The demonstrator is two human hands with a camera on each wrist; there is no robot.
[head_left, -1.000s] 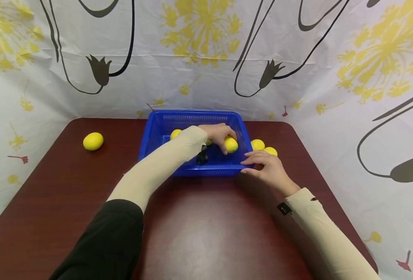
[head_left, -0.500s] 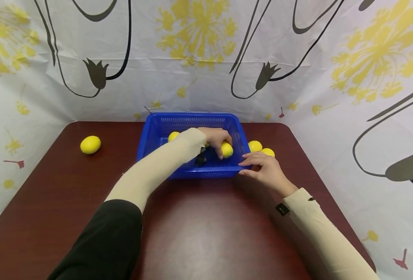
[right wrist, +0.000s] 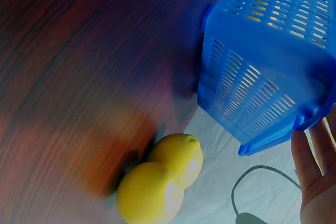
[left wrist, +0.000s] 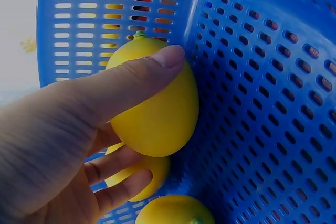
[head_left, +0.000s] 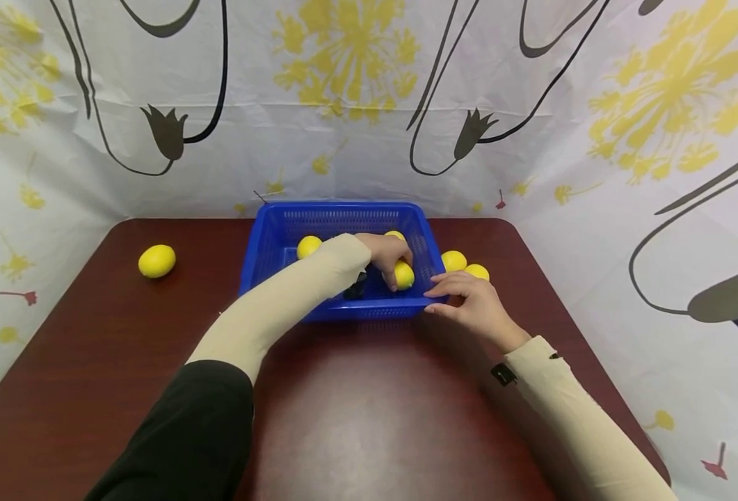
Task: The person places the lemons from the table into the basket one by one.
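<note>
In the head view, my left hand (head_left: pixel 391 255) is inside the blue plastic basket (head_left: pixel 343 310), holding a lemon (head_left: pixel 404 276) near its right end. The left wrist view shows the thumb lying across this lemon (left wrist: pixel 164 116), with the other fingers partly hidden behind it. Two other lemons show close by there, one (left wrist: pixel 152 184) behind the fingertips and one (left wrist: pixel 176 211) at the bottom edge. My right hand (head_left: pixel 480 306) grips the basket's near right corner, thumb below and fingers over the rim. From the right wrist, its fingers (right wrist: pixel 307 156) touch the rim.
Outside the basket's right side, two lemons (head_left: pixel 453 261) (head_left: pixel 478 272) sit together on the dark red table (head_left: pixel 356 403). Another lemon (head_left: pixel 157 261) lies alone at the far left. Inside the basket, one lemon (head_left: pixel 309 246) rests toward the left. A patterned cloth (head_left: pixel 237 167) hangs behind the table.
My left hand has lowered the lemon a little toward the near side of the basket, and a lemon behind the hand has come into sight. The right hand stays at the corner.
</note>
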